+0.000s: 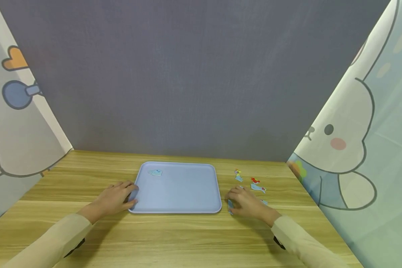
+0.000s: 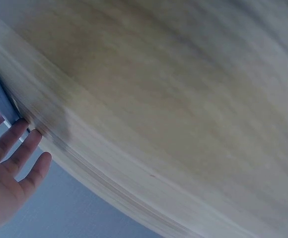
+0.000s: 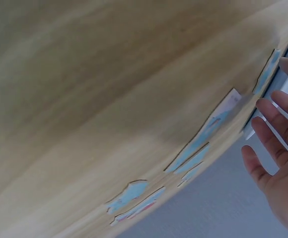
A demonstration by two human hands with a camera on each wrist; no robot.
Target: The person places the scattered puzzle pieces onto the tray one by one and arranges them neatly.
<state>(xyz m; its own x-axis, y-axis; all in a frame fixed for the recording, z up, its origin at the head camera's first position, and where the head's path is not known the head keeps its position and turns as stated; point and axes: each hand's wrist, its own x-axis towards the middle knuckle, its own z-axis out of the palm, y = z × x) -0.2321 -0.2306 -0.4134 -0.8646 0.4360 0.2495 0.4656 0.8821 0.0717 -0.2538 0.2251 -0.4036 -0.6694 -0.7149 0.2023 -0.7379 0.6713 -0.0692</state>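
A pale blue tray [image 1: 179, 190] lies on the table, with one small light blue puzzle-like piece [image 1: 155, 172] near its far left corner. My left hand [image 1: 115, 198] rests at the tray's left edge, fingertips and thumb right at the rim; in the left wrist view its fingers are spread. Right of the tray, my right hand [image 1: 247, 203] hovers low over several flat cut-out pieces, fingers loosely bent. A light blue piece [image 1: 230, 207] shows partly beneath it, and in the right wrist view that piece [image 3: 267, 72] lies close to the thumb.
Beyond the right hand lie a yellow-and-blue piece [image 1: 238, 175], a red piece [image 1: 255, 180] and a light blue piece [image 1: 258, 188]. Another blue piece [image 1: 264, 202] peeks out beside the wrist. A grey panel [image 1: 181, 82] stands behind the wooden table, with printed cloth on both sides.
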